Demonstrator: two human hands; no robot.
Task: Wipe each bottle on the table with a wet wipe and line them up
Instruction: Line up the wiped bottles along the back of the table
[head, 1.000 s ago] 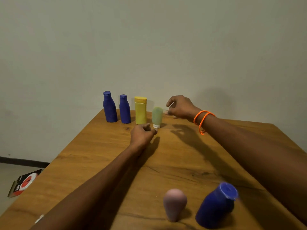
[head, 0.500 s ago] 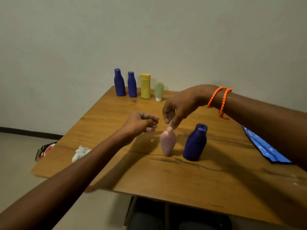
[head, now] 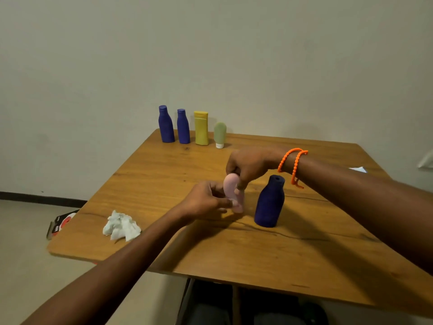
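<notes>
A pink tube bottle (head: 230, 187) is lifted a little above the wooden table (head: 234, 249), tilted. My right hand (head: 250, 164) grips it from above and my left hand (head: 206, 201) pinches its lower end. Just to its right stands a dark blue bottle (head: 269, 202). At the table's far edge a row stands upright: two blue bottles (head: 166, 125) (head: 183, 126), a yellow bottle (head: 201, 128) and a green tube (head: 219, 134) on its white cap. A crumpled white wet wipe (head: 121, 226) lies near the left edge, apart from both hands.
A white scrap of something (head: 358, 169) shows at the table's right side behind my right forearm. On the floor to the left lies a black and red package (head: 61, 222). The wall runs close behind the far edge.
My right hand has closed on the pink tube and raised it off the table. My left hand has moved in and taken its lower end. The view has pulled back slightly.
</notes>
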